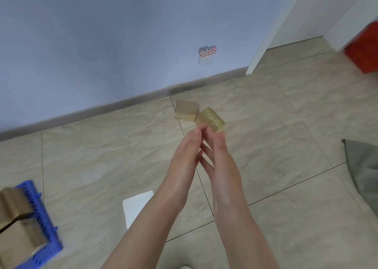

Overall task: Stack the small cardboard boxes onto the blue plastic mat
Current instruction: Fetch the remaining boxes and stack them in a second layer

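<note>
Two small cardboard boxes lie on the tiled floor near the wall: a plain brown box point(186, 109) and, touching its right side, a tape-covered yellowish box point(210, 118). Both my arms reach toward them. My left hand point(188, 154) has its fingertips just short of the taped box. My right hand point(216, 158) touches that box's near corner with its fingertips; no grip is visible. At the lower left, the blue plastic mat point(44, 223) carries a stack of cardboard boxes point(16, 223), partly cut off by the frame edge.
A white sheet of paper point(137, 205) lies on the floor under my left forearm. A grey-green cloth point(364, 170) sits at the right edge, and a red box point(364, 46) stands at the upper right. The wall carries a socket point(206, 55).
</note>
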